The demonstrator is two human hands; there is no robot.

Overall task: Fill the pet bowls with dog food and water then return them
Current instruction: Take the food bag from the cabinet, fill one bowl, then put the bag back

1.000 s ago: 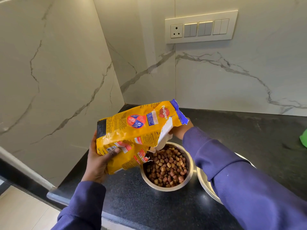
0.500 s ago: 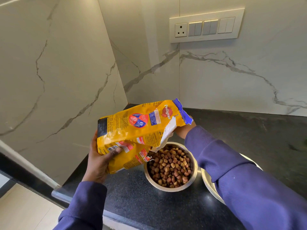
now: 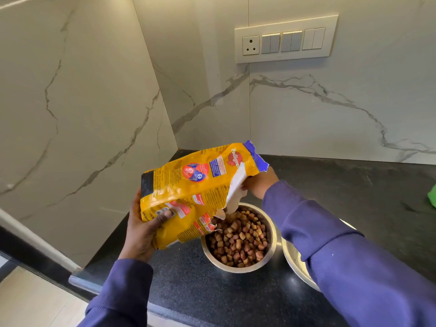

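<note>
The closed base of the dog food bag (image 3: pixel 188 185) is gripped by the left hand (image 3: pixel 144 232), with the thumb pressed across the printed face and the remaining fingers wrapped underneath. The bag is held tilted, its torn mouth lowered toward the right, directly above the near-left rim of the food bowl (image 3: pixel 273 237). The upper torn edge of the bag is held by the right hand (image 3: pixel 259 185); the fingers are closed on the flap, though the exact contact is partly hidden behind the bag. The food bowl stands on the black counter (image 3: pixel 188 284) and is already well filled with kibble (image 3: pixel 238 239). Just to its right, a second steel bowl (image 3: pixel 295 263) is largely concealed by the right sleeve; its contents cannot be determined.

Hazards, as judged from this position:

- Overfilling is likely if the tilt is increased, since the kibble level is near the rim.
- Kibble may be scattered onto the counter, because the ragged tear offers an uneven spout.
- The second bowl may be knocked by the right forearm as the bag is withdrawn.
</note>
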